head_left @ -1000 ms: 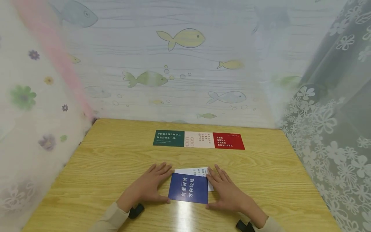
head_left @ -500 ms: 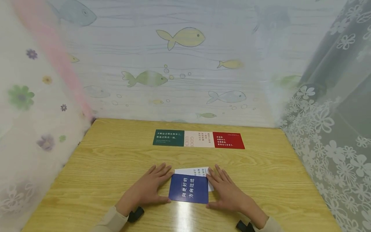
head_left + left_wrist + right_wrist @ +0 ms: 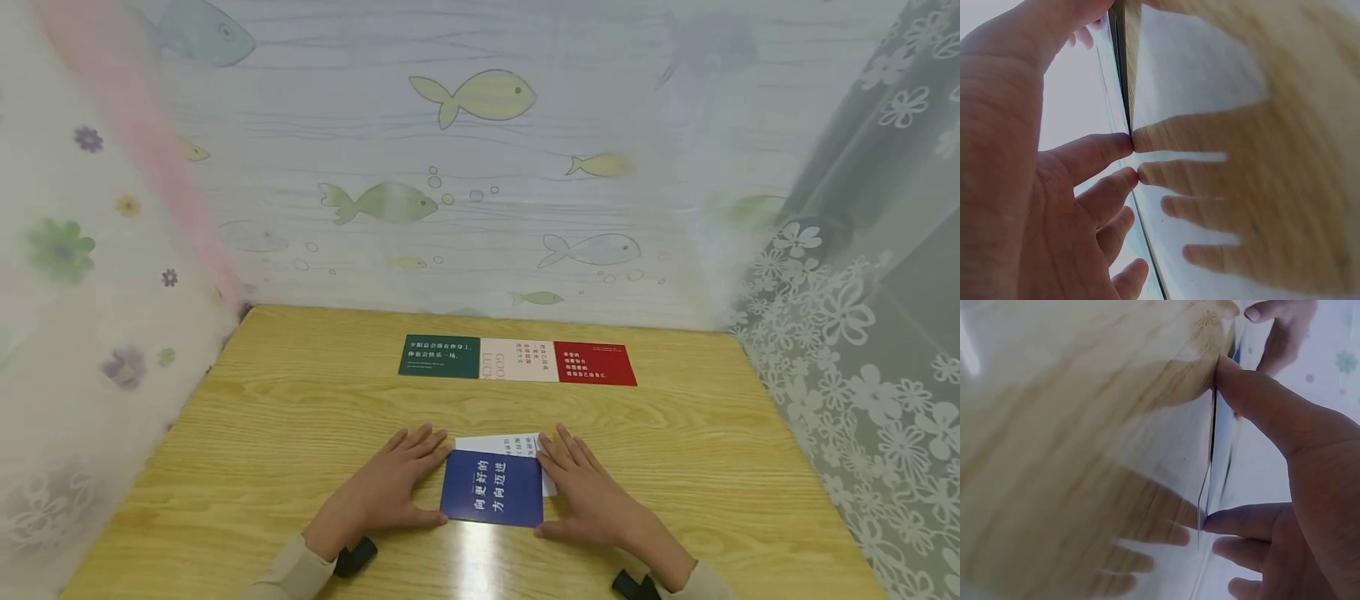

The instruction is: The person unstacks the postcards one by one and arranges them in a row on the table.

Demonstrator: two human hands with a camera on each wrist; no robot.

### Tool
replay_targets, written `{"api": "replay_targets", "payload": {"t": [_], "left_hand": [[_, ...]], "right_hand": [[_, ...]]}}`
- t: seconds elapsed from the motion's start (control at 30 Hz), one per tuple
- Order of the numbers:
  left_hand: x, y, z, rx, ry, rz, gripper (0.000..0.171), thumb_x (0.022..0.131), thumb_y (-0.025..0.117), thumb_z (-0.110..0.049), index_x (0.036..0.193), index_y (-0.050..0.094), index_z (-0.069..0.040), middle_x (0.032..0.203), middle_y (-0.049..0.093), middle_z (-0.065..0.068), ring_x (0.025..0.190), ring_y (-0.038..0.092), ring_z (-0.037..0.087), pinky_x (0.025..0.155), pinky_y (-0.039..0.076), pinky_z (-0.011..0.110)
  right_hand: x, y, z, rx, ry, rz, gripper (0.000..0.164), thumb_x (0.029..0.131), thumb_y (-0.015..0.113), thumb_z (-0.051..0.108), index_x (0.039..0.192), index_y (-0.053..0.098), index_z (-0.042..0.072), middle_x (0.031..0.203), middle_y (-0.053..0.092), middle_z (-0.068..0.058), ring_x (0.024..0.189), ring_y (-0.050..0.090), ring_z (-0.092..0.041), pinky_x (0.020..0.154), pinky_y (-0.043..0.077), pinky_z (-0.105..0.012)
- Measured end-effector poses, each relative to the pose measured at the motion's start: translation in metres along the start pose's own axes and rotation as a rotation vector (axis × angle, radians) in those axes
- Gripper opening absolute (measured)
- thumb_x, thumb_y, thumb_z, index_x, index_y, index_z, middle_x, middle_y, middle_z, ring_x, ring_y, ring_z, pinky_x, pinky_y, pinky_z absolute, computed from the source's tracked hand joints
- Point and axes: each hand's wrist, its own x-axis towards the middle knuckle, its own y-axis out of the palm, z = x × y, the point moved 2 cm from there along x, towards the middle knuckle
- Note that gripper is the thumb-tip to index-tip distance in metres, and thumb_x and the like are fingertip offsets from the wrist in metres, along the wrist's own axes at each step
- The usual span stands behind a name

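Observation:
A dark blue card (image 3: 492,490) with white characters lies on top of a white card (image 3: 487,444), which shows along the back and right edges. My left hand (image 3: 386,487) rests on the table at the left side, thumb by the blue card's near left corner and index fingertip by its far left corner. On the other side, my right hand (image 3: 588,492) lies with its fingertips at the white card's right edge and its thumb at the blue card's near right corner. Fingers of both hands are extended. Thumb and fingertips touch the card edges in the right wrist view.
Farther back, a green card (image 3: 439,357), a cream card (image 3: 517,360) and a red card (image 3: 596,363) lie side by side in a row. The wood-grain table (image 3: 285,417) meets a fish-print curtain (image 3: 480,250) behind; lace-flowered cloth (image 3: 885,375) hangs at right.

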Motion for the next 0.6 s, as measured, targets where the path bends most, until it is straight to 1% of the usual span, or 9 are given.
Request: {"api": "replay_targets", "payload": {"t": [0.23,0.4,0.6], "left_hand": [[-0.0003,0.0004,0.0004,-0.005,-0.007,0.003,0.094,0.085,0.066,-0.069,0.154,0.045,-0.009,0.163,0.037,0.009,0.153,0.028,0.034,0.125,0.023,0.056],[-0.0002,0.0014,0.0014,-0.019,-0.013,0.006,0.093,0.085,0.066,-0.069,0.154,0.045,-0.011,0.163,0.037,0.008,0.153,0.028,0.034,0.125,0.022,0.057],[-0.0002,0.0012,0.0013,-0.041,-0.025,0.017,0.091,0.085,0.066,-0.067,0.154,0.045,-0.012,0.164,0.037,0.008,0.153,0.028,0.034,0.125,0.022,0.057]], "right_hand": [[0.0022,0.0005,0.0000,0.015,0.012,-0.013,0.100,0.074,0.083,0.060,0.148,0.051,0.000,0.165,0.032,-0.014,0.157,0.008,-0.039,0.126,0.016,-0.056],[0.0027,-0.0001,-0.0005,0.005,0.025,-0.017,0.102,0.071,0.083,0.063,0.147,0.052,0.002,0.165,0.032,-0.013,0.158,0.007,-0.037,0.127,0.016,-0.056],[0.0026,-0.0014,-0.0006,0.019,0.008,-0.030,0.102,0.071,0.084,0.063,0.146,0.053,0.002,0.164,0.033,-0.016,0.157,0.008,-0.039,0.126,0.017,-0.057]]}}
